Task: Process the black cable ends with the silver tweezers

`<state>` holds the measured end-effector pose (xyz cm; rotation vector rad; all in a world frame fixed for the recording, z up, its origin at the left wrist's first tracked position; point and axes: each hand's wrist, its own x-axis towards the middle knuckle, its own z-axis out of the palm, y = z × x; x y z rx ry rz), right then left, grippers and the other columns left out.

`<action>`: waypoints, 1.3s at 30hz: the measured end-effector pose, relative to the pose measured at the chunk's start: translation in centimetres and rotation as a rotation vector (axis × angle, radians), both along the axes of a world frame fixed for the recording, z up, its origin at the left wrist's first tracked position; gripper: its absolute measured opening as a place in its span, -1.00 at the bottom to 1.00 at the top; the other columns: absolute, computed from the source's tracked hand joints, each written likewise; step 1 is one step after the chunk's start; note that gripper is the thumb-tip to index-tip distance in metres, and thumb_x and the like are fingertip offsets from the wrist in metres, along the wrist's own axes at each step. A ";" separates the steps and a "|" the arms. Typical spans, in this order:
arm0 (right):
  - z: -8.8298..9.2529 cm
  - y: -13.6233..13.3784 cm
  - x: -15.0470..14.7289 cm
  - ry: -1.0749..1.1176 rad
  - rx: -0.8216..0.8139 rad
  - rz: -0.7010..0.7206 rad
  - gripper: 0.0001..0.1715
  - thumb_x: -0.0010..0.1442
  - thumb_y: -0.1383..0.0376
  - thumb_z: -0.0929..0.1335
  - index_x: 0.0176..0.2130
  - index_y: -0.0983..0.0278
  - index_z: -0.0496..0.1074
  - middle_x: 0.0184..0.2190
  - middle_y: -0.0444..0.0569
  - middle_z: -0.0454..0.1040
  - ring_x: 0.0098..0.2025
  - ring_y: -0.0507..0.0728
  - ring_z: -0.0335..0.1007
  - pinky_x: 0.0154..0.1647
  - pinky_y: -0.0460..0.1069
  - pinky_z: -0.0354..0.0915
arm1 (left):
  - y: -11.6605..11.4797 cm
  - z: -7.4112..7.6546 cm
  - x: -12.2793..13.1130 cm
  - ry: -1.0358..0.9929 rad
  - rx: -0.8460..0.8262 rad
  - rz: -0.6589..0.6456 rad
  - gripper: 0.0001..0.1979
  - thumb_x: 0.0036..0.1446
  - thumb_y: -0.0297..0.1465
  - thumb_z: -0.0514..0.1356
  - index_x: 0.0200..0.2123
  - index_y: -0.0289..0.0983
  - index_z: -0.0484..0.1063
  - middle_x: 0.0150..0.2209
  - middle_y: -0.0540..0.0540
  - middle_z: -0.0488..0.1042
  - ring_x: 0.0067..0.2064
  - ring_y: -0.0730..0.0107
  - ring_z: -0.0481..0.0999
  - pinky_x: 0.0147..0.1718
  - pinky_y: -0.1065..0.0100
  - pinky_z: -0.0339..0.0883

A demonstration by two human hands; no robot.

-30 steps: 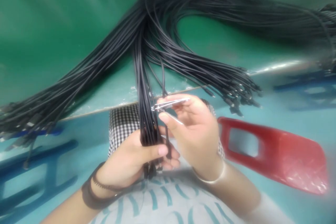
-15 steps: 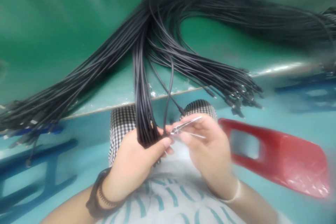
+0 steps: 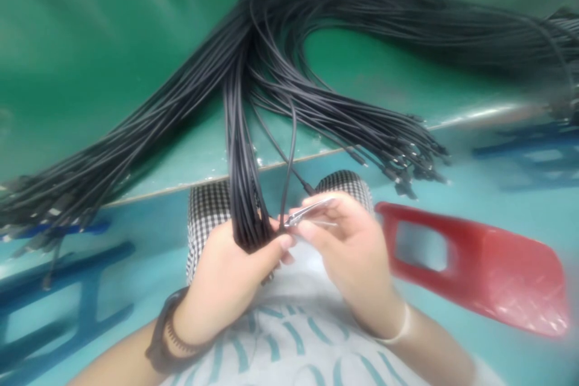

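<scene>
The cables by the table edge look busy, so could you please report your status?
Left hand gripping cable bunch. Right hand holding small metal tool, tip right by a single cable. Loose cable end close by right hand.

L grip [image 3: 230,277] on nr side of surface [image 3: 81,48], fingers curled, thumb [image 3: 271,255] laid twd R grip [image 3: 357,259]. R grip same side of surface, thumb [image 3: 316,235] opposing fingers [image 3: 348,210]. Forearms [image 3: 122,357] angle in twd surface.

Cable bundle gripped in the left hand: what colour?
Black: the cable bundle in the left hand shows best in the head view.
</scene>
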<state>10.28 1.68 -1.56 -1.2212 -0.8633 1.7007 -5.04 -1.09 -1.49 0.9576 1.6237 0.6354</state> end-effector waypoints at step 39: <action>-1.0 0.1 0.0 0.188 -0.149 -0.001 -0.78 0.06 0.31 0.52 -0.29 0.18 0.44 -0.43 -0.16 0.59 -0.49 0.04 0.49 -0.42 -0.02 0.49 | -0.7 -0.6 -0.1 -0.623 -0.106 0.239 -0.85 0.05 -0.35 0.39 -0.33 -0.30 0.57 -0.42 -0.10 0.61 -0.43 0.24 0.63 -0.48 0.36 0.55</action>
